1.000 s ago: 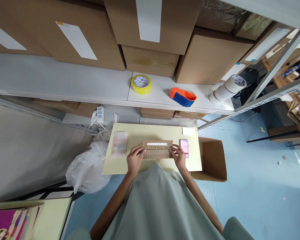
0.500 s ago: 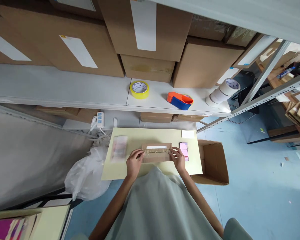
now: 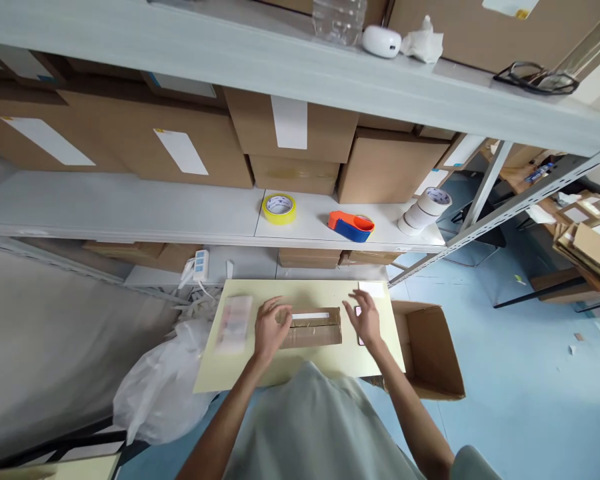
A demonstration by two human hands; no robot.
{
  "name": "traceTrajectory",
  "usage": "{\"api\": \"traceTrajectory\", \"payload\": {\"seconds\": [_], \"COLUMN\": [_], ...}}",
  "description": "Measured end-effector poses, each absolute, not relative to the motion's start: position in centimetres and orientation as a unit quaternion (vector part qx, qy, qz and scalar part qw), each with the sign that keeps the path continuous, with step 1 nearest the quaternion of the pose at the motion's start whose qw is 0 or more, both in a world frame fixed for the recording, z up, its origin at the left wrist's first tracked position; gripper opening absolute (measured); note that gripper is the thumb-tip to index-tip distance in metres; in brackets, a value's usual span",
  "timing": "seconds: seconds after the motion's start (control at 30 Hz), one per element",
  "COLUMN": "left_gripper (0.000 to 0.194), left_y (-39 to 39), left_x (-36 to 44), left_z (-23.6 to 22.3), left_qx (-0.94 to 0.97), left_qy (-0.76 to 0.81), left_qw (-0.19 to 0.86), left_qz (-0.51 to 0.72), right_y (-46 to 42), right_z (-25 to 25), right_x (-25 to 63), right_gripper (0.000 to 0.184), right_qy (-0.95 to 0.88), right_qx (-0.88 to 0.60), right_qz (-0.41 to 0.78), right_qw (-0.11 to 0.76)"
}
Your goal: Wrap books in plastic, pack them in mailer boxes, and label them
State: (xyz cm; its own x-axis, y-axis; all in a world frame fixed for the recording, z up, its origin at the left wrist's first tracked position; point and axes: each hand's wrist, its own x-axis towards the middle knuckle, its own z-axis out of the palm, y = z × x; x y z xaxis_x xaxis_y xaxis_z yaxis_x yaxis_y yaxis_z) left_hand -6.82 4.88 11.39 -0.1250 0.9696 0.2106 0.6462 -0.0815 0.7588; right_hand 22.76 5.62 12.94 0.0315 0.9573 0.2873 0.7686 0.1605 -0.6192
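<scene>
A small flat brown cardboard box [image 3: 310,337] lies on the pale yellow table [image 3: 275,373], with a white strip [image 3: 314,315] and shiny clear tape along its top. At its left end is my left hand [image 3: 271,328], fingers curved and thumb apart, partly covering that corner; whether it touches the box is unclear. My right hand [image 3: 366,320] is raised off the box's right end, fingers spread, holding nothing. Beneath it a phone [image 3: 359,311] is mostly hidden. A translucent pinkish sheet or packet [image 3: 234,323] lies left of the box.
On the shelf ahead stand a yellow tape roll [image 3: 279,209], an orange and blue tape dispenser [image 3: 351,226] and stacked white rolls [image 3: 424,211], before large cartons [image 3: 387,167]. An open carton [image 3: 433,353] is right of the table; a white plastic bag [image 3: 165,380] hangs left.
My right hand has let go of the box and lifted away to the right. My left hand's fingers have loosened at the left end. The view has tilted up, showing the upper shelf.
</scene>
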Motion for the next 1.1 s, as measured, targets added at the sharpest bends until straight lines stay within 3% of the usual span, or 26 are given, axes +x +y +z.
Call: {"api": "traceTrajectory", "payload": {"seconds": [0.2, 0.4, 0.57, 0.83, 1.1], "left_gripper": [0.011, 0.012, 0.018, 0.02, 0.025], "left_y": [11.9, 14.4, 13.3, 8.2, 3.6], "left_x": [-4.6, -3.3, -4.2, -8.0, -10.4], "left_z": [19.8, 24.5, 24.6, 21.1, 20.5], "left_qx": [0.647, 0.656, 0.663, 0.616, 0.566], "left_qy": [0.573, 0.521, 0.499, 0.517, 0.537], "left_qw": [0.151, 0.112, 0.121, 0.175, 0.266], "left_qz": [0.48, 0.535, 0.545, 0.568, 0.566], "right_y": [18.1, 25.3, 26.3, 19.7, 10.2], "right_z": [22.6, 25.3, 26.4, 25.7, 22.9], "right_x": [23.2, 21.0, 20.0, 18.3, 16.6], "right_gripper": [0.052, 0.056, 0.05, 0.059, 0.048], "right_qy": [-0.738, -0.725, -0.707, -0.767, -0.875], "right_qx": [-0.605, -0.676, -0.707, -0.64, -0.482], "right_qz": [-0.049, -0.027, -0.012, -0.027, -0.005], "right_qw": [0.295, 0.125, 0.019, -0.03, 0.051]}}
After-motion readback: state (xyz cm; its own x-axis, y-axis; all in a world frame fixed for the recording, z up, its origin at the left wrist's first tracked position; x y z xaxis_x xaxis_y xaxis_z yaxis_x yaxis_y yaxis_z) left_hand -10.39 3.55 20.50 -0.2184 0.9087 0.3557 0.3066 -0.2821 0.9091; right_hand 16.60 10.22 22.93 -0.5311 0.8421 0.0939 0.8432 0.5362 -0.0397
